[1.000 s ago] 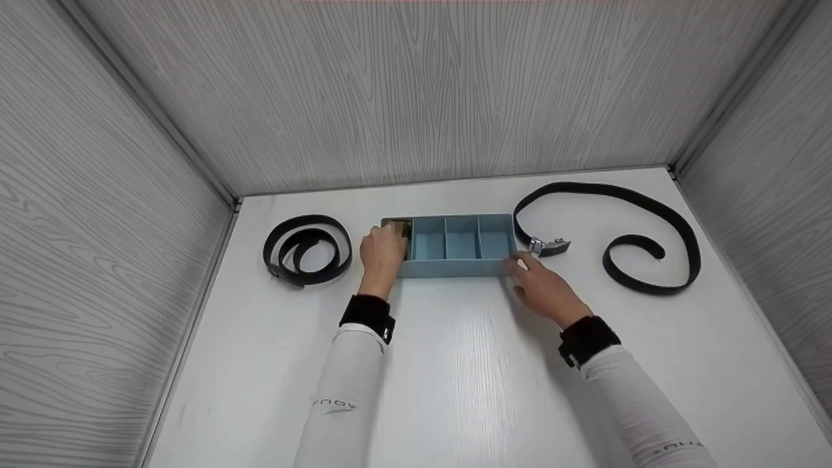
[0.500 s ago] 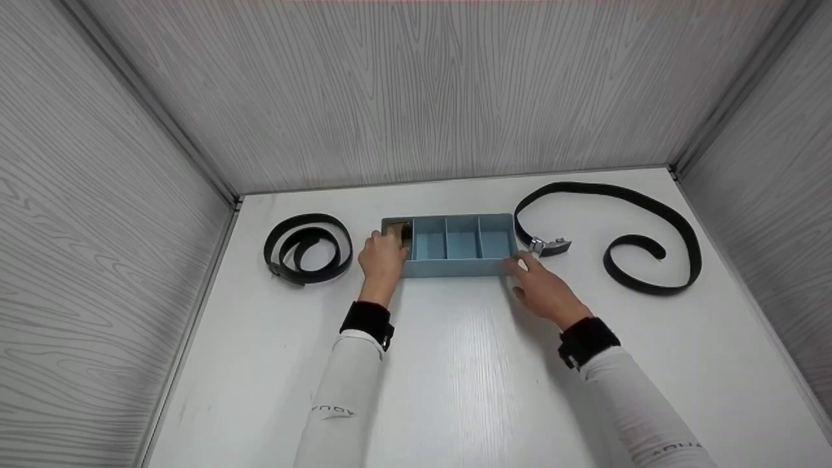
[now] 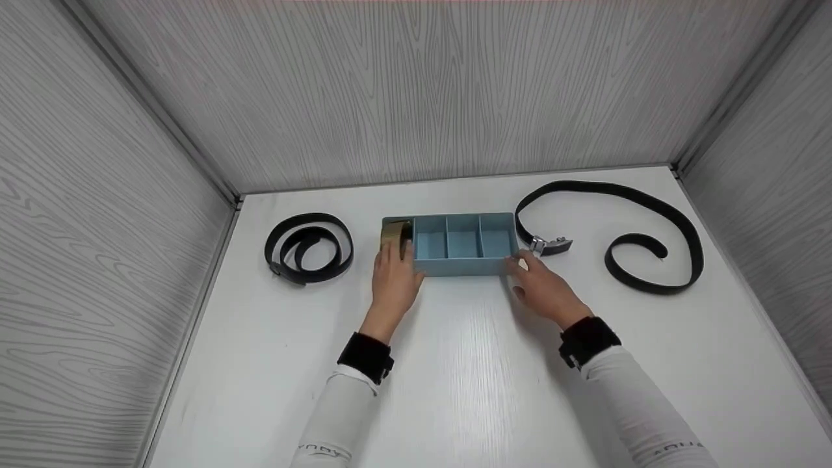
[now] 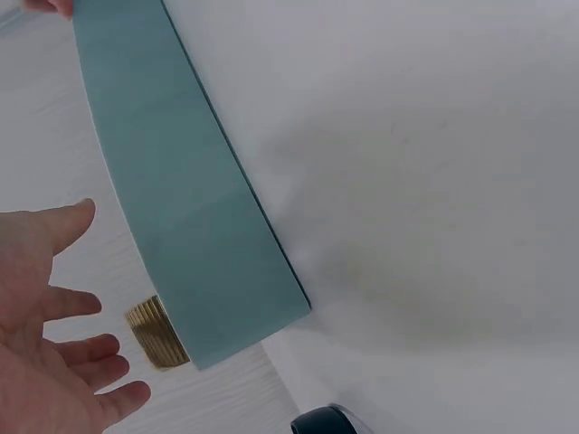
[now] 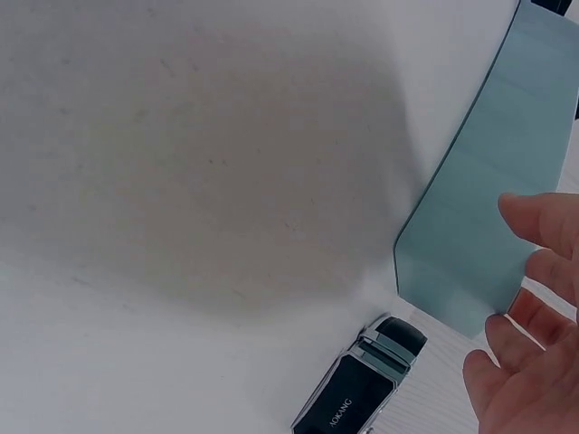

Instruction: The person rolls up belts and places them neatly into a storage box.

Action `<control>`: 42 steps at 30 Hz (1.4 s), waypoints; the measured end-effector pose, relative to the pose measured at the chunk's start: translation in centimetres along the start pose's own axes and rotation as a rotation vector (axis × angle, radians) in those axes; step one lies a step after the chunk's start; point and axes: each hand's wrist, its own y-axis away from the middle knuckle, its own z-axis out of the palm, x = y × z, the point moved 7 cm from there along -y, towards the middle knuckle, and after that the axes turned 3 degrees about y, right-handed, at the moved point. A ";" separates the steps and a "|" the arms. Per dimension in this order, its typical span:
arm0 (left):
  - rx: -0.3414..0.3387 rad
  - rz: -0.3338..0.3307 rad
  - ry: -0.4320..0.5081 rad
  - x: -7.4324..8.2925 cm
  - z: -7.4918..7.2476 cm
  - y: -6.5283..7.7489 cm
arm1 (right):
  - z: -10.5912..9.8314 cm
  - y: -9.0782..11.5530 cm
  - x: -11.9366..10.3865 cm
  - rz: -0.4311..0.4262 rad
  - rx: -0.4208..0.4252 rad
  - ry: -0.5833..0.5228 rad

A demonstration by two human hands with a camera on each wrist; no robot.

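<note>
A blue-grey divided box (image 3: 461, 266) stands on the table, its compartments in a row. In its leftmost compartment sits a coiled gold-brown band (image 3: 392, 233); its ribbed edge (image 4: 156, 334) sticks up past the rim in the left wrist view. My left hand (image 3: 394, 283) is at the box's front left, its fingers extended toward the band. The left wrist view shows those fingers (image 4: 77, 351) spread, with nothing between them. My right hand (image 3: 545, 289) holds the front right corner of the box, thumb (image 5: 529, 212) at the front wall and fingers by the rim.
A black belt (image 3: 318, 277) lies coiled left of the box. Another black belt (image 3: 694, 253) curves loosely on the right, its silver buckle (image 3: 538, 246) close to the box's right end. Wood-grain panels (image 3: 429, 97) enclose the white table (image 3: 468, 364) at the back and sides.
My left hand has let go of the band in the left compartment and drawn back toward me, its fingers straightening. The right hand has stayed at the box corner.
</note>
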 end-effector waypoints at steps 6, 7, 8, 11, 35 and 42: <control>-0.037 -0.016 -0.026 -0.4 0.9 0.1 | -0.1 0.0 -0.1 -0.011 0.023 0.019; -0.036 -0.037 -0.013 -0.8 0.9 -0.2 | -0.1 0.0 -0.1 -0.011 0.021 0.017; -0.029 -0.057 0.010 -1.1 0.8 -0.5 | -0.1 0.0 -0.1 -0.009 0.019 0.015; 0.009 -0.095 0.083 -2.0 0.2 -1.9 | -0.1 0.0 0.0 0.004 0.010 0.008; 0.209 -0.252 0.214 -3.9 -2.1 -4.2 | 0.0 -0.1 0.0 0.022 -0.006 -0.009; 0.198 -0.262 0.236 -4.2 -2.0 -4.1 | 0.1 -0.1 0.1 0.026 0.003 -0.023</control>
